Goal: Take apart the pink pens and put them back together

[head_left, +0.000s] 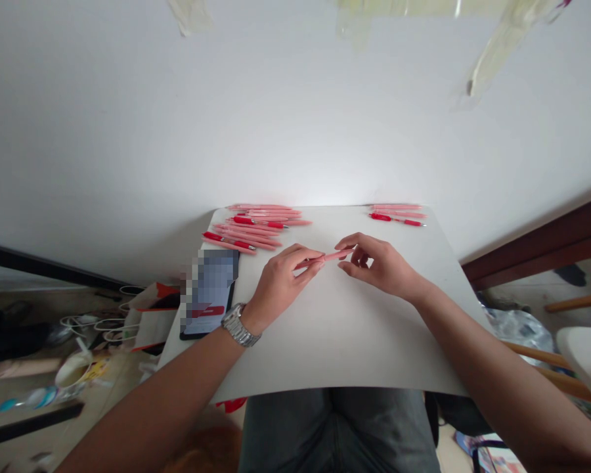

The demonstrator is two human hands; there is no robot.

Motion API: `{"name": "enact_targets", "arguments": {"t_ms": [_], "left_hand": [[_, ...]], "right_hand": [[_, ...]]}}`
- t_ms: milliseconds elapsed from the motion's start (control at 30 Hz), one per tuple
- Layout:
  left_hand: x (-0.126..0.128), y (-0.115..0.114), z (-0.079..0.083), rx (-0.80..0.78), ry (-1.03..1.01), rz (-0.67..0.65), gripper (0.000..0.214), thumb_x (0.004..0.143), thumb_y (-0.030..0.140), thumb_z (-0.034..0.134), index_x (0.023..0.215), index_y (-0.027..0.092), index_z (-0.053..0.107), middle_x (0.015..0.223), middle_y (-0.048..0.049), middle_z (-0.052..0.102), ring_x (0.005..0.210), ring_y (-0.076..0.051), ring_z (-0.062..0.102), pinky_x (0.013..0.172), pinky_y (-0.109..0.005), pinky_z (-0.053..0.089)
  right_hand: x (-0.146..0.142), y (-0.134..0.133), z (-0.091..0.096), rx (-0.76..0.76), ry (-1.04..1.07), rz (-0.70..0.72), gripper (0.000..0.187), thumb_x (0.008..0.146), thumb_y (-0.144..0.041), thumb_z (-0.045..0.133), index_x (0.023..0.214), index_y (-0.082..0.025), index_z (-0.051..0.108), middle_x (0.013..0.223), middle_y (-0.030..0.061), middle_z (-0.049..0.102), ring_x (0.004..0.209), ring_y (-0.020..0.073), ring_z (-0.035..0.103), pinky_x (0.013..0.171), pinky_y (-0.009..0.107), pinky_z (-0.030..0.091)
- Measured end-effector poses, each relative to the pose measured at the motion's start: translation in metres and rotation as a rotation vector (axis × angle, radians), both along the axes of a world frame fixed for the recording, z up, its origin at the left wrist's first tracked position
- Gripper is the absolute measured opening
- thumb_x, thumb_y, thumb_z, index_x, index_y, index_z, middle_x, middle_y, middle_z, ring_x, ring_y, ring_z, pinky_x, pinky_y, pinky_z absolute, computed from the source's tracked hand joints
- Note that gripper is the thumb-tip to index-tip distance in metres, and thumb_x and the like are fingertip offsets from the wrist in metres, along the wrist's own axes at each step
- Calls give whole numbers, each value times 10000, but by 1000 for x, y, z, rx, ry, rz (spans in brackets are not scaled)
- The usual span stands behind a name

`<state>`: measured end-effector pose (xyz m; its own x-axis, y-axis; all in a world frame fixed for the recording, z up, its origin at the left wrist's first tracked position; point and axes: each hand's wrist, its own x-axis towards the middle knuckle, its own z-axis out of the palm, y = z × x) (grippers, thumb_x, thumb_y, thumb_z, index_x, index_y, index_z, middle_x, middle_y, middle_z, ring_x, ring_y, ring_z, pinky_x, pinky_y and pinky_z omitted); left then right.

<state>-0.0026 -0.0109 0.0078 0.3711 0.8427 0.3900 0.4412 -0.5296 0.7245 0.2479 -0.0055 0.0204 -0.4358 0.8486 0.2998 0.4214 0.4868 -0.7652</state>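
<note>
**Watcher:** What do you have in the hands?

**Operator:** One slim, pale-pink, plastic-looking pen, mid-frame above the white, matte tabletop. My left hand pinches it between thumb and fingertips. My right hand curls loosely round the pen's right end, thumb and forefinger apart; I cannot tell whether they press on it.

**Watcher:** Why hold it that way?

**Operator:** I'd judge the left pinch steadies the barrel and leaves the other end within the right fingers' reach. The pen slants slightly, its right end higher in the frame.

**Watcher:** And the other pens?

**Operator:** Left of centre lies a loose heap of pink pens with red pens among them. Right of centre, by the wall, there's a smaller row of pink pens with one red pen with a clear middle and silvery tip in front. Lying roughly parallel, they probably stay easy to tell apart.

**Watcher:** Shapes and surfaces?

**Operator:** The barrels are narrow, straight and smooth. A flat, dark-edged phone lies at the tabletop's left edge, perhaps to stay beside the work; the silver metal-link watch sits on my left wrist.
</note>
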Motion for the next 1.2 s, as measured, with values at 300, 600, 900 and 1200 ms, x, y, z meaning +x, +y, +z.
{"name": "enact_targets", "arguments": {"t_ms": [300,600,900,1200], "left_hand": [[0,0,1,22,25,-2,167,1018,317,659,1119,240,767,1011,-53,735,924,-170,712,810,-282,624],[1,0,-1,10,16,4,154,1007,309,679,1112,236,765,1011,-50,727,921,-165,709,806,-276,619],[1,0,-1,8,9,6,153,1000,282,687,1123,231,763,1017,-37,723,935,-160,715,833,-275,613],[0,0,-3,34,11,0,155,1003,267,681,1128,229,764,1008,-42,717,922,-156,713,819,-266,616]], "right_hand": [[0,0,5,-32,-33,-31,215,1003,-418,641,1001,-216,713,851,27,705,663,135,571,620,278,488],[0,0,1,-34,-27,-38,229,996,-427,652,1094,-224,691,958,43,731,678,136,583,639,281,502],[-2,-1,3,15,-9,-27,92,952,-242,653,1031,-221,696,921,24,710,693,127,603,645,262,519],[-3,-2,2,-2,-24,-10,126,1003,-275,624,1078,-211,702,930,28,724,663,114,572,619,255,489]]}}
